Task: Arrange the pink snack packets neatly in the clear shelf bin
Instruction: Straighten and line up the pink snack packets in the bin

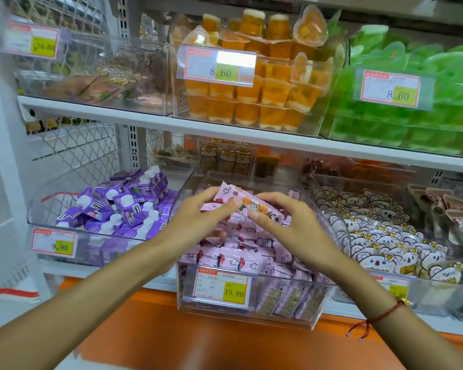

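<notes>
Roughly halfway I'd say: both hands, left hand (198, 214) and right hand (286, 225), pinch one pink packet (247, 202) over the clear bin (251, 308), front rows tidy, middle pile messy.

Shelving: white metal shelf board (225, 129) spans the view, with a second tier below it.
Upright: white perforated post (130, 148) stands behind the lower tier, left of centre.
Back panel: wire mesh (72, 153), diamond pattern, pale surface visible through it.
Base: orange ledge (171, 335) runs under the lower tier.
Upper tier, centre: orange jelly cups (251, 97) in a transparent container.
Upper tier, right: green jelly cups (412, 113), blurred.
Lower tier, left: purple cartons (123, 204) with white caps.
Lower tier, right: koala-print packets (380, 236).
Price tags: white cards, red border, yellow price field (226, 72).
Lighting: bright, even; glare on tag covers.
</notes>
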`<state>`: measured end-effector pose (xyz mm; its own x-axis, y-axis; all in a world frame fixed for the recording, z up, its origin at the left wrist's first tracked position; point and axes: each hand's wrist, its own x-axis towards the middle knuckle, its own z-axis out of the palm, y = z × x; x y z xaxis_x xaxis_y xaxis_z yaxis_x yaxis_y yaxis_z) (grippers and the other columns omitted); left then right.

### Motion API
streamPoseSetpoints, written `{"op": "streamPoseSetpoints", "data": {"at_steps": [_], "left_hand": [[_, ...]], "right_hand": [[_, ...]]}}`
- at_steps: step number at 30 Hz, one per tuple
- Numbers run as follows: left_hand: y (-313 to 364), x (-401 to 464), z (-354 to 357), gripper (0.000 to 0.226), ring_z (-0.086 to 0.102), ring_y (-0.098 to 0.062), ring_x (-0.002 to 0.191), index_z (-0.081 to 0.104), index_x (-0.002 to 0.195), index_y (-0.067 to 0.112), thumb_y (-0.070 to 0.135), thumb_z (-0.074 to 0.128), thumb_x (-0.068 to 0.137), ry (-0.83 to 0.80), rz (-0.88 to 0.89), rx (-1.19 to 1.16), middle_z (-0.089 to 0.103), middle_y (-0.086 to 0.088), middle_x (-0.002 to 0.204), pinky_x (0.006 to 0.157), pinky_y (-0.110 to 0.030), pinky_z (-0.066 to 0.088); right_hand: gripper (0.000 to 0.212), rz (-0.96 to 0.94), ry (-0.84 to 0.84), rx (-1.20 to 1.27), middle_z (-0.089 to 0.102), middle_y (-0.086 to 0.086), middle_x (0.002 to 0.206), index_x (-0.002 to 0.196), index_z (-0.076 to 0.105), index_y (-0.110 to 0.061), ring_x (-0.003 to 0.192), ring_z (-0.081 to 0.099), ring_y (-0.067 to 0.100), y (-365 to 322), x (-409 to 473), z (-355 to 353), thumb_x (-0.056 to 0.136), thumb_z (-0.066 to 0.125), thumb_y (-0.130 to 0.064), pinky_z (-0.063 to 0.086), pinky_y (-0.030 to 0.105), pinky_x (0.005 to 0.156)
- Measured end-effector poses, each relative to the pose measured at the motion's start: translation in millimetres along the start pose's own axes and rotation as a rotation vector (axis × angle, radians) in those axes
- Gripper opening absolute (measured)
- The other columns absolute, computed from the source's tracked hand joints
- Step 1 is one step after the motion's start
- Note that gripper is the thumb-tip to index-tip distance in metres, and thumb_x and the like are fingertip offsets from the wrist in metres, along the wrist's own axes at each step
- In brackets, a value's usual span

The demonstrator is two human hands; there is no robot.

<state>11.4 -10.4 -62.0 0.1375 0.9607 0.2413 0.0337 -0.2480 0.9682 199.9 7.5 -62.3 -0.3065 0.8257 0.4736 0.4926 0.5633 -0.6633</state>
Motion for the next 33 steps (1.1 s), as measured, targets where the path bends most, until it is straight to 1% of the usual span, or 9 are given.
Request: {"op": "streamPoseSetpoints", "data": {"at_steps": [6,9,13,15,18,21,24,29,33], "left_hand": [[-5,3,4,0.017,0.067,-0.001,0.087,0.065,0.103,0.031,0.027,0.066,0.086,0.045,0.184,0.173,0.072,0.014,0.094,0.079,-0.021,0.055],[-10,7,3,0.037,0.061,0.008,0.093,0.054,0.117,0.033,0.03,0.069,0.083,0.097,0.249,0.222,0.064,0.022,0.105,0.074,-0.008,0.048],[-28,6,4,0.049,0.052,0.0,0.108,0.043,0.135,0.032,0.033,0.061,0.09,0.04,0.279,0.616,0.051,0.014,0.127,0.086,-0.017,0.045],[-37,3,6,0.041,0.05,-0.006,0.114,0.045,0.135,0.03,0.036,0.052,0.095,-0.056,0.304,0.833,0.053,0.01,0.13,0.093,-0.031,0.045],[-45,3,9,0.038,0.046,-0.014,0.121,0.051,0.129,0.022,0.039,0.034,0.1,-0.152,0.328,1.033,0.056,0.005,0.13,0.097,-0.03,0.038],[-47,6,8,0.041,0.045,-0.016,0.124,0.051,0.13,0.022,0.04,0.028,0.101,-0.199,0.303,1.107,0.055,0.005,0.133,0.099,-0.028,0.034],[-48,7,6,0.04,0.05,-0.017,0.114,0.055,0.121,0.022,0.042,0.027,0.101,-0.215,0.286,1.127,0.061,0.003,0.121,0.09,-0.031,0.04],[-49,6,4,0.041,0.051,-0.016,0.107,0.055,0.115,0.02,0.045,0.027,0.1,-0.204,0.302,1.105,0.063,0.004,0.11,0.081,-0.032,0.041],[-45,5,5,0.035,0.048,-0.008,0.11,0.052,0.126,0.031,0.044,0.035,0.098,-0.15,0.323,1.038,0.059,0.013,0.115,0.081,-0.028,0.04]], "right_hand": [[0.033,-0.082,-0.04,-0.03,0.061,-0.015,0.118,0.122,0.059,-0.027,0.107,0.054,0.0,-3,-2,2,0.089,0.061,-0.031,0.04,0.014,0.089],[0.029,-0.119,0.067,-0.088,0.061,-0.012,0.112,0.118,0.059,-0.023,0.103,0.053,0.001,-3,1,1,0.09,0.062,-0.027,0.039,0.012,0.085],[0.032,0.089,0.3,0.087,0.059,-0.01,0.103,0.114,0.047,-0.017,0.09,0.057,-0.001,7,10,-5,0.088,0.064,-0.026,0.048,0.02,0.083],[0.042,0.208,0.336,0.161,0.058,-0.003,0.103,0.122,0.037,-0.014,0.086,0.058,0.0,12,18,-3,0.09,0.061,-0.026,0.05,0.027,0.082],[0.057,0.256,0.369,0.25,0.058,0.003,0.093,0.135,0.021,-0.013,0.077,0.06,0.01,19,30,6,0.093,0.058,-0.019,0.052,0.033,0.079],[0.057,0.222,0.321,0.201,0.06,0.005,0.086,0.135,0.019,-0.018,0.07,0.06,0.009,27,39,21,0.093,0.057,-0.012,0.046,0.008,0.057],[0.048,0.164,0.192,-0.015,0.056,-0.006,0.081,0.131,0.031,-0.02,0.067,0.058,0.003,34,42,25,0.092,0.058,-0.012,0.04,0.007,0.049],[0.039,0.06,-0.053,-0.208,0.061,-0.003,0.084,0.12,0.039,-0.021,0.075,0.062,0.017,35,45,12,0.09,0.062,-0.015,0.048,0.018,0.061],[0.033,0.037,-0.11,-0.449,0.049,0.007,0.119,0.119,0.056,-0.016,0.1,0.052,0.023,45,43,25,0.088,0.065,-0.025,0.041,0.03,0.08]]}}
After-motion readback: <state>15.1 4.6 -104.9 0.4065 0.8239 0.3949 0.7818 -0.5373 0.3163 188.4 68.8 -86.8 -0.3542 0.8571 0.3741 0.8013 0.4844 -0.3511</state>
